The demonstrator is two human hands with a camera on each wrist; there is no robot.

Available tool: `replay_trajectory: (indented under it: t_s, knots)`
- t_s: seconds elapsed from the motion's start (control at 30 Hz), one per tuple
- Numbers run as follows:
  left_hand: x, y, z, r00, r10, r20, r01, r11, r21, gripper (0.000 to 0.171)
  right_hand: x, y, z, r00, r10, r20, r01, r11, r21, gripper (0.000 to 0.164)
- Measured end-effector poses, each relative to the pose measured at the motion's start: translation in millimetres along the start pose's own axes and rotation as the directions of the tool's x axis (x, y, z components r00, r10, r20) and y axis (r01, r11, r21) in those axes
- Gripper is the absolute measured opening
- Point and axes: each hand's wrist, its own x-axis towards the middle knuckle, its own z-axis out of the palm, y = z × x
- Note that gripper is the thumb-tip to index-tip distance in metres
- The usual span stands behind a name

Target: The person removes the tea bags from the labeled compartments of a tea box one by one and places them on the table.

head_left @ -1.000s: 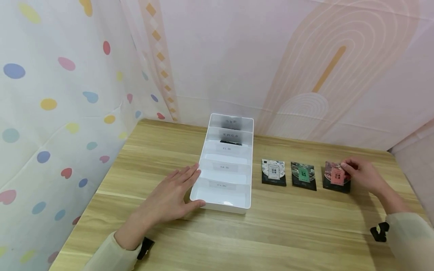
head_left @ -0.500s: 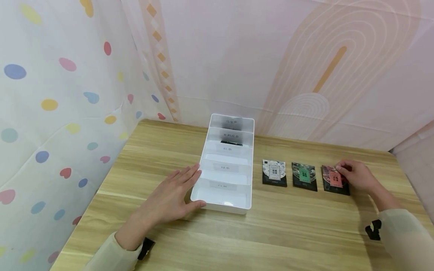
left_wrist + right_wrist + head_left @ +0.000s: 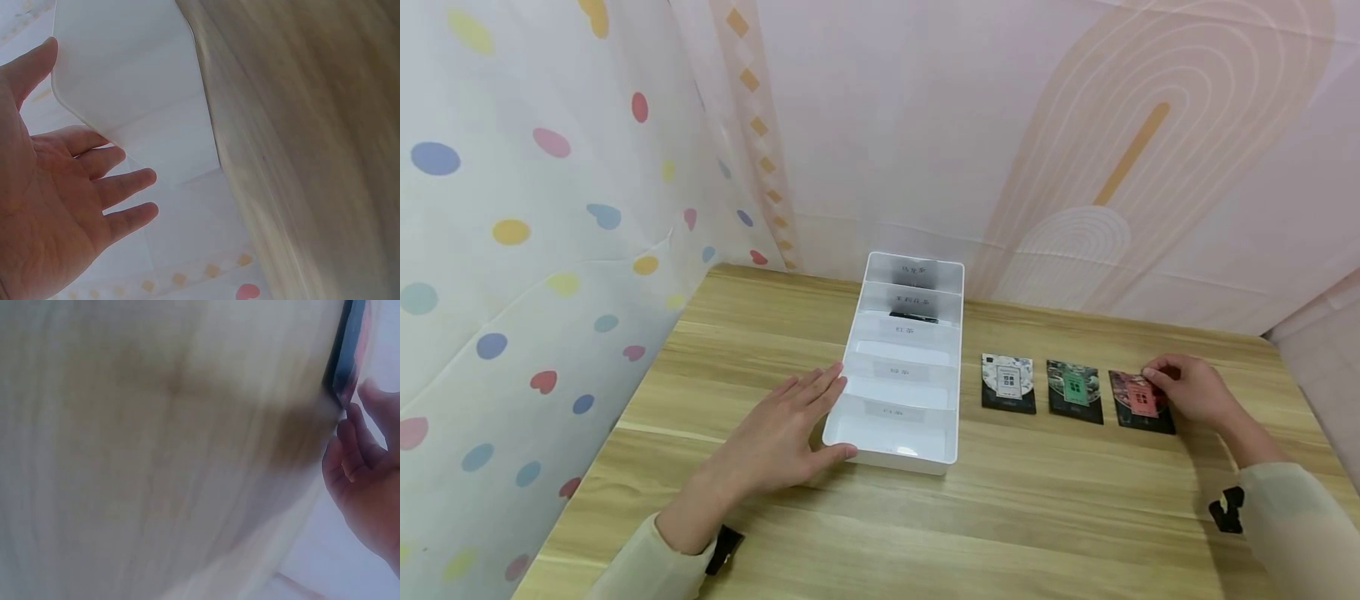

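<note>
My right hand [image 3: 1197,392] pinches the right edge of a black tea sachet with a red label [image 3: 1133,408], its thumb on top. In the right wrist view, thumb and fingertips meet at the corner of that sachet [image 3: 347,359]. My left hand [image 3: 778,433] lies with fingers extended along the near left corner of a long white divided box [image 3: 880,458]. The left wrist view has its fingertips and thumb against the wall of the box [image 3: 144,69]. A green-labelled sachet [image 3: 1075,392] and a white-patterned sachet [image 3: 1007,383] lie flat between box and right hand.
The box has several labelled compartments in a row; a dark sachet edge [image 3: 913,317] shows in the second from the back. Everything stands on a wood-grain table [image 3: 1037,517]. Patterned curtains [image 3: 895,133] hang behind and at the left.
The red-labelled sachet has shifted slightly left and towards me with my right hand, coming into line beside the green one. My left hand has stayed at the box.
</note>
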Motion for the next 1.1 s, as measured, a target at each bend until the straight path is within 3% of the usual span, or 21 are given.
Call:
replay_trajectory:
  t_s: [0.2,0.6,0.87,1.1]
  knots:
    - [-0.3,0.5,-0.3,1.0,0.003,-0.001,-0.003,1.0,-0.004,0.09,-2,-2,-4,1.0,-0.003,-0.027,0.003,1.0,-0.015,0.031]
    - [-0.5,1.1,-0.3,1.0,-0.004,0.009,0.004,1.0,-0.008,0.091,-9,-19,-17,0.986,-0.089,-0.143,0.088,0.996,-0.014,0.028]
    - [-0.1,0.9,-0.2,1.0,0.003,-0.003,-0.003,1.0,0.008,0.09,-10,-44,-20,0.984,-0.103,-0.143,0.107,0.994,0.019,0.036]
    - [-0.2,1.1,-0.5,1.0,-0.003,0.006,0.003,1.0,0.009,0.09,-12,-70,-20,0.969,-0.152,-0.194,0.166,0.985,0.057,0.035]
